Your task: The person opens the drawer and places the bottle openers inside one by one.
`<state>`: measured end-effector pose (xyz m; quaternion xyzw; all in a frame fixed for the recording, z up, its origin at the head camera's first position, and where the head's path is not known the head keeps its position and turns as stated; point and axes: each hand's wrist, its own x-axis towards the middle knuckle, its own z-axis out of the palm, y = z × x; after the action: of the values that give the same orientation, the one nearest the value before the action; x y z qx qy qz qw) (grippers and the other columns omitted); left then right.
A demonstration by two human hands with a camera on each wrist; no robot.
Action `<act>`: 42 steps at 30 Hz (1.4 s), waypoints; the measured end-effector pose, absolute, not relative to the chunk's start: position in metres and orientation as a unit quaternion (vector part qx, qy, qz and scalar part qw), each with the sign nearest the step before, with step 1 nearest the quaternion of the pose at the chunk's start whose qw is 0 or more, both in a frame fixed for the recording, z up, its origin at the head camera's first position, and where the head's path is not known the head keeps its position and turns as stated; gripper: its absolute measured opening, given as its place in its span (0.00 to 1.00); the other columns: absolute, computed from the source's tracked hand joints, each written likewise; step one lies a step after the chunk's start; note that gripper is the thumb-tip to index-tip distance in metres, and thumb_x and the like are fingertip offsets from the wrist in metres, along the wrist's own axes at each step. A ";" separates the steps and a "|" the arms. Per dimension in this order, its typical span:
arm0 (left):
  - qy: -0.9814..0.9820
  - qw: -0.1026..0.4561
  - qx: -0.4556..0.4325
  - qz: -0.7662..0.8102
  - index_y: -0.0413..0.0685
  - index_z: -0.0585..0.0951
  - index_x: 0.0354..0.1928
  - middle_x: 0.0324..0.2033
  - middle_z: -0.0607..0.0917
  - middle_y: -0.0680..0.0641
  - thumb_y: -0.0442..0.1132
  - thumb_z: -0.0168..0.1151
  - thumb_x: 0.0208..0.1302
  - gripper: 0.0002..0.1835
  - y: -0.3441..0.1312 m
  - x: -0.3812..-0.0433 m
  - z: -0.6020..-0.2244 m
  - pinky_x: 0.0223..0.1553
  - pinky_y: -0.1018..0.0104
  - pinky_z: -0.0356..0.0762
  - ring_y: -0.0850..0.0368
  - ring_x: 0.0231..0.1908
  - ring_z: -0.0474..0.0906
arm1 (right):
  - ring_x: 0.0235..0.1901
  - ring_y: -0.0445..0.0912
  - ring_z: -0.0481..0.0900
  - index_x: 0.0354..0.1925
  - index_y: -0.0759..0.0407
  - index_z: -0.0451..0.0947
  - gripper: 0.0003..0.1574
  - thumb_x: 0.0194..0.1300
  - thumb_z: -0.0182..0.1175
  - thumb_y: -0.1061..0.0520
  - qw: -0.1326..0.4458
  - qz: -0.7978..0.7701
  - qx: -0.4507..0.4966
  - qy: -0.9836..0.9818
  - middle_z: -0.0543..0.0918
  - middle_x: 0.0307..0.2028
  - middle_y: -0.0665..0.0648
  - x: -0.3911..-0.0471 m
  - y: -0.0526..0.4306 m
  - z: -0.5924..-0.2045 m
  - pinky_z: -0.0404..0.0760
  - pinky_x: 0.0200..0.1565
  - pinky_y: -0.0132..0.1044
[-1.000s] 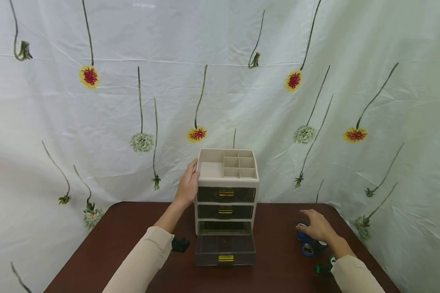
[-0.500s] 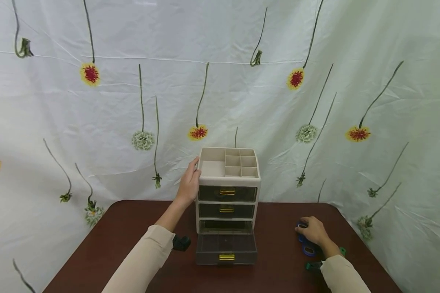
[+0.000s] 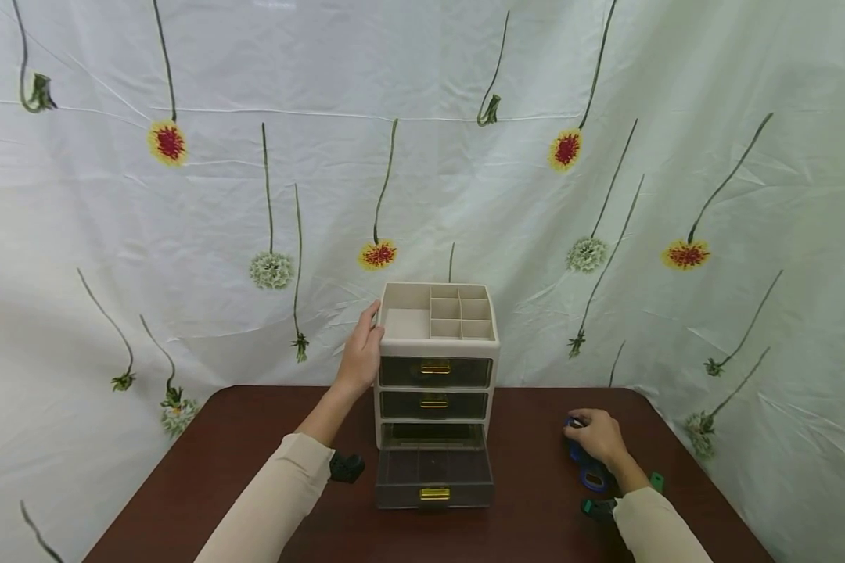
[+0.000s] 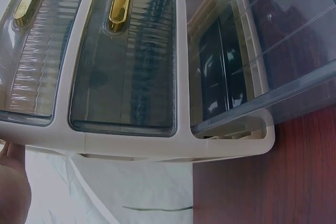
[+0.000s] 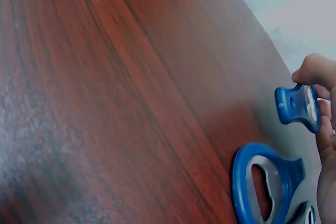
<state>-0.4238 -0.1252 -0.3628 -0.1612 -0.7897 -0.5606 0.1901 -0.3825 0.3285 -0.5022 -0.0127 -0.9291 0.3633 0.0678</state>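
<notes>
Cream plastic drawer unit (image 3: pixel 440 350), with a divided open tray on top, stands upright near the middle of a dark red-brown wooden worktop (image 3: pixel 535 516). From the left: a small black object (image 3: pixel 346 467), too dark to identify, lies beside the person's left forearm. The left hand (image 3: pixel 359 356) rests against the unit's upper left side, fingers extended. Two smoky drawers with gold handles are closed; the clear grey bottom drawer (image 3: pixel 398 497) is pulled out, in front of the unit.

To the right, well apart from the unit, the right hand (image 3: pixel 603 438) pinches a blue plastic piece with a flared end (image 5: pixel 287 103) between thumb and fingers. A second ago that hand was spread over the blue pieces; now one is gripped, so picking it up seems under way. A blue ring with a grey inner edge (image 5: pixel 278 174) lies near it. Closest to the right sleeve is a dark green-and-black piece (image 3: pixel 597 508).
</notes>
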 end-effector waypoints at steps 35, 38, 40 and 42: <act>-0.790 0.201 -0.163 -0.556 0.40 0.58 0.80 0.76 0.63 0.38 0.36 0.40 0.81 0.29 -0.126 -0.421 -0.364 0.72 0.44 0.55 0.42 0.75 0.58 | 0.45 0.60 0.85 0.53 0.64 0.86 0.23 0.59 0.75 0.60 0.120 0.373 0.131 -0.911 0.82 0.52 0.64 -0.366 0.262 -0.434 0.85 0.39 0.47; -0.792 0.205 -0.161 -0.552 0.41 0.58 0.80 0.76 0.63 0.38 0.35 0.41 0.81 0.29 -0.127 -0.421 -0.364 0.72 0.43 0.56 0.41 0.74 0.59 | 0.47 0.59 0.84 0.53 0.62 0.87 0.22 0.58 0.75 0.60 0.113 0.370 0.160 -0.908 0.82 0.51 0.61 -0.361 0.253 -0.429 0.85 0.42 0.48; -0.792 0.206 -0.162 -0.552 0.40 0.59 0.80 0.76 0.63 0.38 0.35 0.42 0.80 0.29 -0.126 -0.420 -0.363 0.72 0.43 0.56 0.41 0.74 0.59 | 0.47 0.57 0.83 0.52 0.61 0.87 0.22 0.58 0.75 0.60 0.109 0.366 0.181 -0.906 0.82 0.51 0.58 -0.358 0.247 -0.426 0.84 0.44 0.48; -0.791 0.206 -0.164 -0.553 0.39 0.59 0.80 0.76 0.63 0.38 0.35 0.42 0.80 0.29 -0.126 -0.421 -0.362 0.72 0.44 0.56 0.42 0.74 0.58 | 0.47 0.54 0.82 0.52 0.60 0.88 0.22 0.58 0.74 0.61 0.108 0.361 0.199 -0.904 0.83 0.50 0.56 -0.354 0.241 -0.424 0.83 0.45 0.49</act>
<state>-0.4210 -0.1258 -0.3622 -0.1639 -0.7908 -0.5527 0.2057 -0.3540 0.2414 -0.4239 0.1988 -0.9045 0.3615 0.1083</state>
